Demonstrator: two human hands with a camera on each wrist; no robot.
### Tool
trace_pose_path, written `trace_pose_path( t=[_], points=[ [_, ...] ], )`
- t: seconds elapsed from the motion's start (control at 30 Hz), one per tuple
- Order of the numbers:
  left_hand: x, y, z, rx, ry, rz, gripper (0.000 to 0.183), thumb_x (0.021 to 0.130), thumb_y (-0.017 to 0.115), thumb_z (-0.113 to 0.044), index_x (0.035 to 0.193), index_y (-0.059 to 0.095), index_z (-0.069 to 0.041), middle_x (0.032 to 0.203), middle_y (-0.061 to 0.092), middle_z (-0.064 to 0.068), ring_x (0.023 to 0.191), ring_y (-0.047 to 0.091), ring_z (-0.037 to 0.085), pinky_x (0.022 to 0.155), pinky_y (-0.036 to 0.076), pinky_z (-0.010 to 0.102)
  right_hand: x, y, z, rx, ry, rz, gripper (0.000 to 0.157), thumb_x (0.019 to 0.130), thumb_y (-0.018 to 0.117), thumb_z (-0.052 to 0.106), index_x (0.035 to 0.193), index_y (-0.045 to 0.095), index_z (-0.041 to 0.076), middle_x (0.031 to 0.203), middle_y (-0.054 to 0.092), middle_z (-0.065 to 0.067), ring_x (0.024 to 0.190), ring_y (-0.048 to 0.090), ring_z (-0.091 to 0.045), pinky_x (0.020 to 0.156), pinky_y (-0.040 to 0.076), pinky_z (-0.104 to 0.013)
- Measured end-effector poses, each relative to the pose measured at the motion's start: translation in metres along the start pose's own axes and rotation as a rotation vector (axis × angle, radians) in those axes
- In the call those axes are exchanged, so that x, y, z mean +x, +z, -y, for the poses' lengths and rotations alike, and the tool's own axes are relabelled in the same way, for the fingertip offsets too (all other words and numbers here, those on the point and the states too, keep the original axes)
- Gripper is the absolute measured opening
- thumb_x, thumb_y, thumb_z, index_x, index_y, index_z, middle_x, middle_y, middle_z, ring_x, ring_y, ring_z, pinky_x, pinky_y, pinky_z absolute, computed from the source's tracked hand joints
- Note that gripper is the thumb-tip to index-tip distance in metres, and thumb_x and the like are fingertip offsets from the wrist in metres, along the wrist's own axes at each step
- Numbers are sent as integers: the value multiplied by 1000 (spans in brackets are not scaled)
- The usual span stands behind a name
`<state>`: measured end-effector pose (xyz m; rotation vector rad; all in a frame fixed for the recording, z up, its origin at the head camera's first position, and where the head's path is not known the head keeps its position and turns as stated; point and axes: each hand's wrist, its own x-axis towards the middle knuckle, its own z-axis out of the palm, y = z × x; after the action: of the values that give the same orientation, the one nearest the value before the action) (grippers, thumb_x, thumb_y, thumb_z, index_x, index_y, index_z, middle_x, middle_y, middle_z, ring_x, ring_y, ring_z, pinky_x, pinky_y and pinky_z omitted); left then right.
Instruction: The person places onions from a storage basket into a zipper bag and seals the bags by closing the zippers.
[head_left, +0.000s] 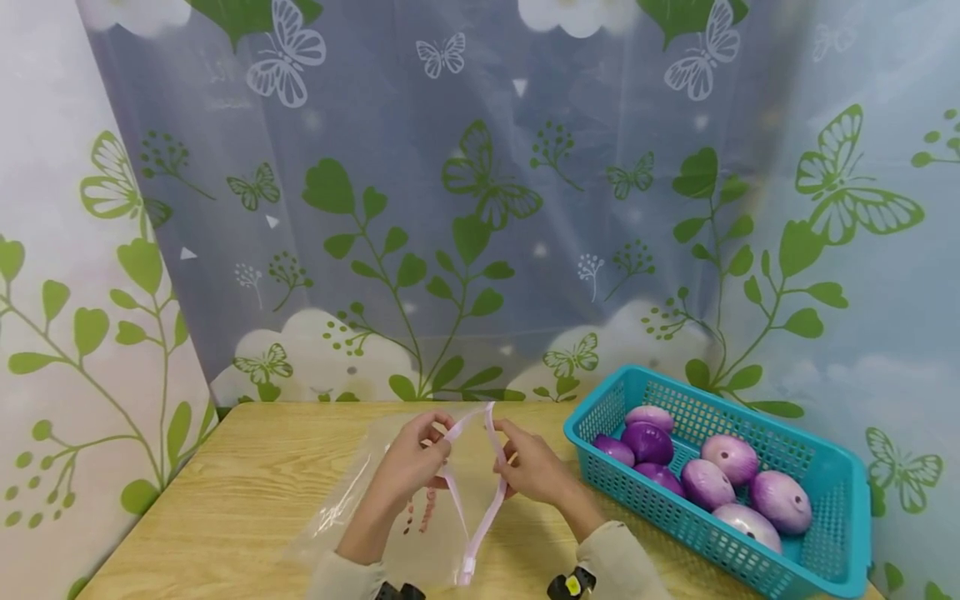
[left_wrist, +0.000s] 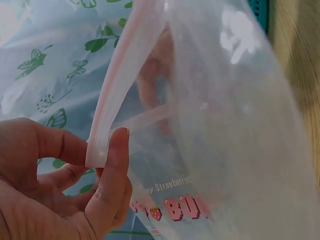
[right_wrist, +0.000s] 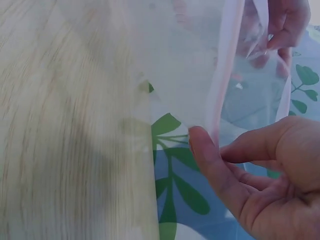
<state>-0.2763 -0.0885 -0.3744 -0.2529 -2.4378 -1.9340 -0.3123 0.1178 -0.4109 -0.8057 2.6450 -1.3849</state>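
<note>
A clear plastic zip bag with a pink zip strip stands spread at its mouth above the table, between both hands. My left hand pinches one side of the strip between thumb and fingers, seen close in the left wrist view. On the opposite side, my right hand pinches the other strip edge. The zip slider sits at the near end of the strip. Red printed lettering with a small strawberry shows on the bag's wall. Nothing is visible inside the bag.
To the right, a turquoise perforated plastic basket holds several purple onions, some darker than others. The wooden table reaches back to a curtain printed with leaves and butterflies.
</note>
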Motion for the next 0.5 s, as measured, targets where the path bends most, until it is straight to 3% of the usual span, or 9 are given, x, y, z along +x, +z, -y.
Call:
trace_pose_path(
  t=[0.1, 0.2, 0.33, 0.5],
  points=[
    [0, -2, -2, -2, 1, -19, 20, 95, 49, 2, 110, 61, -6, 85, 49, 5, 73, 49, 17, 58, 66, 39, 0, 0, -5, -26, 1, -11, 52, 97, 59, -9, 146, 47, 1, 88, 67, -15, 66, 69, -18, 60, 66, -46],
    [-1, -6, -4, 5, 7, -26, 20, 96, 48, 1, 110, 61, -5, 86, 48, 5, 72, 47, 17, 59, 66, 38, -1, -1, -8, -28, 11, -14, 45, 97, 60, -8, 140, 51, -2, 90, 67, -22, 68, 68, -17, 62, 67, -46],
    [-2, -17, -7, 31, 21, -27, 18, 99, 46, -2, 109, 60, -5, 90, 48, 6, 70, 45, 17, 63, 66, 38, -2, -3, -12, -49, 16, -19, 32, 96, 62, -9, 128, 59, -7, 93, 67, -27, 67, 66, -15, 60, 65, -35],
    [-5, -33, -11, 43, 13, -62, 15, 102, 45, -3, 105, 60, -3, 97, 49, 10, 69, 45, 18, 68, 66, 38, -2, -5, -15, -79, 13, -15, 22, 96, 64, -6, 118, 65, -8, 92, 69, -23, 66, 66, -14, 57, 62, -25]
  ],
)
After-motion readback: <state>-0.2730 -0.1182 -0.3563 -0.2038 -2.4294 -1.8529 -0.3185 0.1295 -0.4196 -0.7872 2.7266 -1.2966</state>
